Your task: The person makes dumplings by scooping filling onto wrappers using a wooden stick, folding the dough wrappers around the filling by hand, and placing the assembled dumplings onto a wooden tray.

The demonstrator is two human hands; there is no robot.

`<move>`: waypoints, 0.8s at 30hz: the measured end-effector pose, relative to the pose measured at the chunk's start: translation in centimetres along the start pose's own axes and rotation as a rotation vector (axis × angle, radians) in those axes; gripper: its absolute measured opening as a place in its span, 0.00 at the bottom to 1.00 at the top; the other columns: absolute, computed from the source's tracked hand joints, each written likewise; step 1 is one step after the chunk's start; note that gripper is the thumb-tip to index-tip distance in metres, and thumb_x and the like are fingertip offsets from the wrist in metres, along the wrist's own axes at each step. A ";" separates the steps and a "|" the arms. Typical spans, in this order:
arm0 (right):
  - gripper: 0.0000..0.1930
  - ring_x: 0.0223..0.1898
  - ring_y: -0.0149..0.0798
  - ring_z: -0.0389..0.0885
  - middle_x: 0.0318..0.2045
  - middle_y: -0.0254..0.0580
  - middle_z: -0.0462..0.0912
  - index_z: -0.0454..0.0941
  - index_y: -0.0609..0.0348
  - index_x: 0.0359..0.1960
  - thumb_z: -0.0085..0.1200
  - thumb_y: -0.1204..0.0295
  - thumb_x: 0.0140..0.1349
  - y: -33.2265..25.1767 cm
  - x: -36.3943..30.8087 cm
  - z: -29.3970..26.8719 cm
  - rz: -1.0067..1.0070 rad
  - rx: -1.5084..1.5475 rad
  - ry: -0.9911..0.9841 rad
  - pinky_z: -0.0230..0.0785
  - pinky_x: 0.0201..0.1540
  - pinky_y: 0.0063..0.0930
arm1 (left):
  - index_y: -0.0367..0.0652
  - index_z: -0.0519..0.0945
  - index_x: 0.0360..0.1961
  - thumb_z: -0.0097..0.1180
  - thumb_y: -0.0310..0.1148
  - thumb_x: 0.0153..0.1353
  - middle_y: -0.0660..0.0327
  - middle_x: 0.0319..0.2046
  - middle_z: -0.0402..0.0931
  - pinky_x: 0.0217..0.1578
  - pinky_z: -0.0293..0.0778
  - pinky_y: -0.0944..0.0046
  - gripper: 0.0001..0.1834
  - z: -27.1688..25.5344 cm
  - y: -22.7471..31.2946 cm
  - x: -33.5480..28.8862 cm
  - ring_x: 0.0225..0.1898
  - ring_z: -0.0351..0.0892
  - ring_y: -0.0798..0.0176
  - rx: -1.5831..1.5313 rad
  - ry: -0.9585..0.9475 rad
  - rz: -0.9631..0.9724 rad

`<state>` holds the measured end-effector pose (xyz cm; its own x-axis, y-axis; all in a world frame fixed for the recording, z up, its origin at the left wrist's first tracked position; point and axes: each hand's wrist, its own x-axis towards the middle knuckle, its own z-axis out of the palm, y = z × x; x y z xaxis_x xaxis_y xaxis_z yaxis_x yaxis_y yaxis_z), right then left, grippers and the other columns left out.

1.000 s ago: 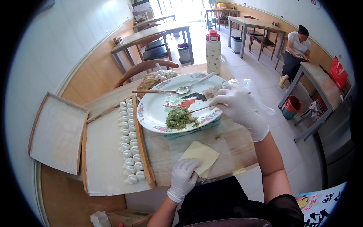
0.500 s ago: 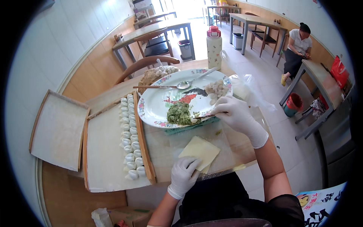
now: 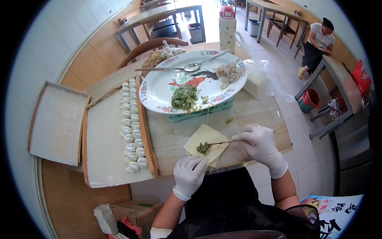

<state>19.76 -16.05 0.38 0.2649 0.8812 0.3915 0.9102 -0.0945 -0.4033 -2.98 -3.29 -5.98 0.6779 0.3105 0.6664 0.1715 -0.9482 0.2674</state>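
Observation:
My right hand (image 3: 261, 148), in a white glove, grips a thin dark filling stick (image 3: 223, 142). Its tip is at a clump of chopped green filling (image 3: 203, 148), on top of square pale yellow dough wrappers (image 3: 205, 135) that lie at the table's near edge. My gloved left hand (image 3: 190, 175) has its fingers closed at the near left edge of the wrappers. Beyond them, a large oval plate (image 3: 155, 91) with a floral rim bears a mound of green filling (image 3: 184, 98), a heap of peeled shrimp (image 3: 229, 74) and a metal spoon (image 3: 192, 67).
Left of the plate, rows of folded dumplings (image 3: 127, 135) line a wood-framed tray (image 3: 105, 147); another tray (image 3: 57, 123) stands further left. A green basket (image 3: 207, 112) is under the plate. Behind are a bottle (image 3: 227, 32) and plastic bag (image 3: 264, 81). A person (image 3: 319, 44) sits far right.
My right hand has come from the plate toward me, carrying filling on the stick onto the wrappers. My left hand stays by the wrappers. The whole view has shifted a little.

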 end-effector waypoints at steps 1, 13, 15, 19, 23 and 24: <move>0.06 0.34 0.42 0.82 0.31 0.30 0.82 0.86 0.42 0.32 0.63 0.69 0.52 -0.3 0.2 0.0 0.003 0.015 0.014 0.75 0.34 0.37 | 0.49 0.86 0.40 0.70 0.29 0.48 0.64 0.35 0.79 0.39 0.75 0.56 0.15 0.0 0.0 0.0 0.38 0.80 0.56 0.008 -0.004 -0.003; 0.08 0.30 0.44 0.79 0.26 0.34 0.79 0.88 0.43 0.34 0.63 0.70 0.52 0.1 0.2 1.3 0.051 0.022 0.074 0.72 0.32 0.36 | 0.48 0.84 0.35 0.70 0.29 0.49 0.63 0.33 0.79 0.33 0.70 0.56 0.10 -0.6 0.7 1.4 0.33 0.78 0.56 -0.009 -0.046 -0.026; 0.07 0.30 0.44 0.79 0.25 0.34 0.78 0.88 0.44 0.34 0.62 0.70 0.52 0.3 0.2 2.3 0.025 -0.017 0.124 0.72 0.32 0.37 | 0.48 0.83 0.33 0.69 0.29 0.49 0.63 0.32 0.78 0.33 0.69 0.56 0.09 -1.2 1.1 2.7 0.32 0.77 0.55 -0.017 -0.025 -0.048; 0.06 0.33 0.44 0.81 0.29 0.33 0.81 0.86 0.46 0.32 0.63 0.70 0.51 0.2 -1.2 2.6 0.098 0.049 0.135 0.74 0.34 0.38 | 0.48 0.82 0.30 0.69 0.28 0.49 0.64 0.28 0.76 0.34 0.69 0.56 0.08 -1.3 0.8 4.3 0.31 0.75 0.54 -0.061 -0.079 -0.079; 0.07 0.34 0.44 0.82 0.30 0.34 0.82 0.86 0.45 0.31 0.63 0.71 0.49 0.2 -2.3 -0.3 0.108 0.029 0.051 0.76 0.35 0.37 | 0.49 0.82 0.30 0.69 0.29 0.48 0.64 0.28 0.76 0.35 0.69 0.56 0.08 -1.4 0.5 2.7 0.33 0.75 0.54 -0.086 -0.165 -0.096; 0.07 0.34 0.44 0.82 0.30 0.34 0.82 0.86 0.45 0.31 0.63 0.71 0.49 0.2 -2.5 -0.7 0.110 0.030 0.050 0.76 0.35 0.37 | 0.49 0.82 0.30 0.69 0.28 0.48 0.64 0.28 0.76 0.36 0.69 0.55 0.08 -1.5 0.5 2.3 0.33 0.75 0.54 -0.094 -0.171 -0.091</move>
<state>19.50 -18.61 -0.06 0.3786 0.8420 0.3844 0.8651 -0.1743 -0.4704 -2.36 -2.92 -3.29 0.7755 0.3715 0.5105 0.1760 -0.9037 0.3903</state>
